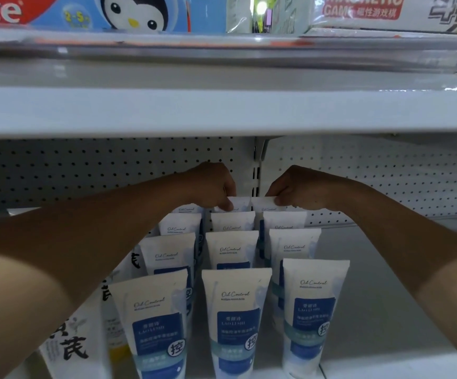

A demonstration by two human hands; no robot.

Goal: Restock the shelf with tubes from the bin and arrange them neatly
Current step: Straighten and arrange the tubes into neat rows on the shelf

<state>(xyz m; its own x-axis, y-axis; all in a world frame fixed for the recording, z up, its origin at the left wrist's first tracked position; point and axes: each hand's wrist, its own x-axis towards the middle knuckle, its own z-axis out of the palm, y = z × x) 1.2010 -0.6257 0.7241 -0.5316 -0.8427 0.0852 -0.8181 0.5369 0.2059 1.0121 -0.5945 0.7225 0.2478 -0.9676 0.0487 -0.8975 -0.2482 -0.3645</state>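
Twelve white-and-blue tubes [235, 318] stand upright on the shelf [385, 310] in three columns of four. Left hand [211, 187] pinches the rear middle tube [234, 203]; right hand [301, 190] pinches the rear right tube [265, 205]. Black-lettered white tubes [71, 348] crowd the left. Upper shelf [222, 110] overhangs.

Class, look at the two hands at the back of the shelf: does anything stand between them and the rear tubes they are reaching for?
No. The left hand and right hand already pinch the top edges of the rear tubes.
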